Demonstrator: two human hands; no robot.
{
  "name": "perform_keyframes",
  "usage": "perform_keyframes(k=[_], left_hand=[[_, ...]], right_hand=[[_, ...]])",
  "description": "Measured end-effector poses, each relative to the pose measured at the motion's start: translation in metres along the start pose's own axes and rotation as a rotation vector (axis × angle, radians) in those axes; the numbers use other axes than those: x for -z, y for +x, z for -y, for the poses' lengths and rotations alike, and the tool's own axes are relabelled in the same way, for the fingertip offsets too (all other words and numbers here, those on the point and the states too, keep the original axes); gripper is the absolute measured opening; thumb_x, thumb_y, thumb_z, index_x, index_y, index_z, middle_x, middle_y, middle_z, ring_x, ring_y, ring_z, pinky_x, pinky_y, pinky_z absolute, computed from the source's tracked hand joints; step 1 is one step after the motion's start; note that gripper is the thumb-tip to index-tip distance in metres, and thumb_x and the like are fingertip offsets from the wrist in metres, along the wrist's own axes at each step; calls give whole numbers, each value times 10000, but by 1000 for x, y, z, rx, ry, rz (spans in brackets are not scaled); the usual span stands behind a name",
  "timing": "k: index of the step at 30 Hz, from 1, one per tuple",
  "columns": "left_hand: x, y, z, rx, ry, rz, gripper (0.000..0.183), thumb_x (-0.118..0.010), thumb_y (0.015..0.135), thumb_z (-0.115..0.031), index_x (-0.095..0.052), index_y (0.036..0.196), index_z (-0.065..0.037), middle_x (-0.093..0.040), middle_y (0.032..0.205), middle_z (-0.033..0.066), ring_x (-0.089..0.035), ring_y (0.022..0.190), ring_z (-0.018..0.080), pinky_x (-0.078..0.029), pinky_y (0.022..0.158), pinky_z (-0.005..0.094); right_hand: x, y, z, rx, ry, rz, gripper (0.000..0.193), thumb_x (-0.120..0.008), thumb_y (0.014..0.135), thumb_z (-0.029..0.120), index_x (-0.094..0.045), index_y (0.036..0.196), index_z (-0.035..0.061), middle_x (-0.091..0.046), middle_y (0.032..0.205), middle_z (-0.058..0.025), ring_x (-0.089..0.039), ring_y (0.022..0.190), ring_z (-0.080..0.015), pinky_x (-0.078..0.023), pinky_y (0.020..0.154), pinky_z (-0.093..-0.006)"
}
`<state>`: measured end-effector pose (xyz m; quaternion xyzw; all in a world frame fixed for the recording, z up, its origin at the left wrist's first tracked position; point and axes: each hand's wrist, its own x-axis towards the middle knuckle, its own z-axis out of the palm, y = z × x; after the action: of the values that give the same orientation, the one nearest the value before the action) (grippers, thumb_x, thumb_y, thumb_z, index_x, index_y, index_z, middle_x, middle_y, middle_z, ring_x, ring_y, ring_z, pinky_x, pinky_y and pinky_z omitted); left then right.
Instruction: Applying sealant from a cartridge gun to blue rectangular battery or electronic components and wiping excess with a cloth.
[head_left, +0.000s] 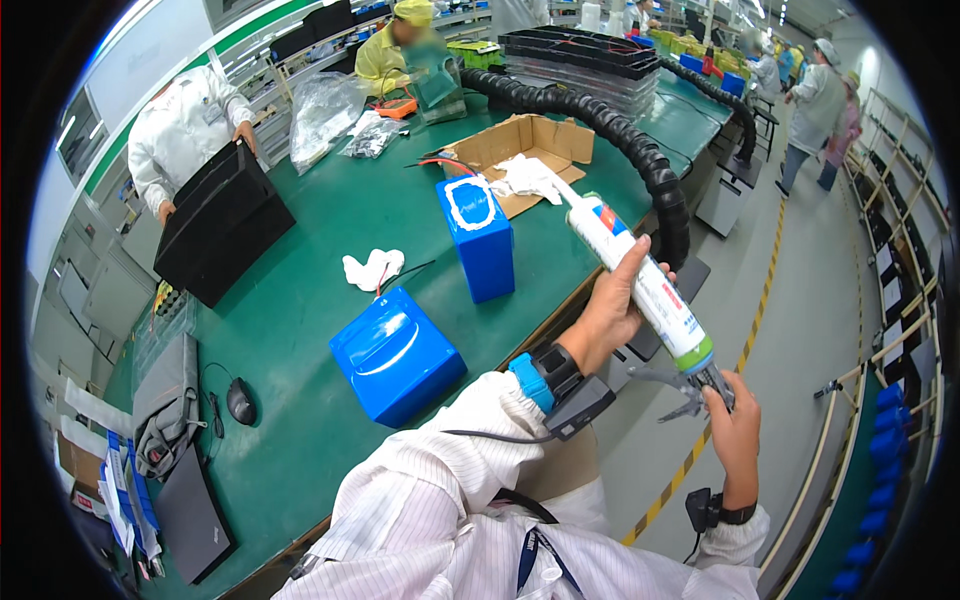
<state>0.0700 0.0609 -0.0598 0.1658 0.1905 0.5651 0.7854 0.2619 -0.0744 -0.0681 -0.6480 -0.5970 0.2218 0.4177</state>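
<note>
My left hand (612, 305) is wrapped around the white cartridge (655, 295) of a caulking gun, its nozzle pointing up and left over the table edge. At the gun's rear, my right hand (735, 425) grips the metal back end, beside the grey trigger handle (672, 392). Left of the nozzle stands a blue-wrapped battery pack (485, 260) with red and black wires. A ring of white sealant (455, 212) lies on its top face. Closer to me is a second blue pack (400, 355), with a wire at its far side; no sealant shows on it.
A cut-open cardboard box (565, 140) holds crumpled white tissue (528, 178); more tissue (372, 270) lies on the green table (300, 330). A black ribbed hose (640, 150) curves along the right. Across the table, a person in white handles a black case (225, 225). A mouse (241, 402) lies left.
</note>
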Motion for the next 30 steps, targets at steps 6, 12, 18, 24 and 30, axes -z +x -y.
perform_keyframes(k=[6, 12, 18, 24, 30], left_hand=[[-28, -48, 37, -20, -124, -76, 537, -776, 735, -311, -413, 1068, -97, -569, 959, 136, -596, 913, 275, -488, 844, 460], [-89, -110, 46, 76, -118, -4, 575, -750, 764, -358, -391, 1119, -82, -519, 1030, 139, -570, 994, 244, -501, 830, 411], [-81, -147, 74, 78, -99, 90, 543, -740, 764, -414, -428, 1066, -89, -569, 967, 121, -599, 931, 240, -500, 853, 428], [-60, -183, 86, 53, 2, 20, 659, -715, 760, -496, -379, 1128, -64, -549, 955, 113, -589, 958, 211, -507, 851, 396], [-45, -210, 69, -12, 25, -77, 713, -718, 752, -508, -364, 1166, -48, -537, 983, 130, -577, 995, 226, -492, 874, 425]], right_hand=[[42, -58, 12, 430, -308, -274, 282, -642, 761, 61, -573, 1030, 11, -574, 845, -147, -520, 774, -274, -419, 672, -371], [80, -195, -53, 683, -283, -327, 319, -637, 762, 260, -510, 926, 18, -504, 814, -108, -464, 714, -251, -392, 645, -368], [54, -205, -76, 281, 179, -399, 627, -674, 771, 430, -481, 1163, -20, -517, 1080, -124, -523, 955, -250, -447, 783, -376], [46, -202, -75, 84, 1002, -164, 851, -670, 796, 479, -282, 1393, 11, -463, 1296, -119, -522, 1133, -248, -456, 958, -417], [20, -222, -108, -124, 862, -1, 779, -697, 813, 373, -303, 1372, 1, -504, 1230, -131, -534, 1109, -255, -460, 914, -394]])
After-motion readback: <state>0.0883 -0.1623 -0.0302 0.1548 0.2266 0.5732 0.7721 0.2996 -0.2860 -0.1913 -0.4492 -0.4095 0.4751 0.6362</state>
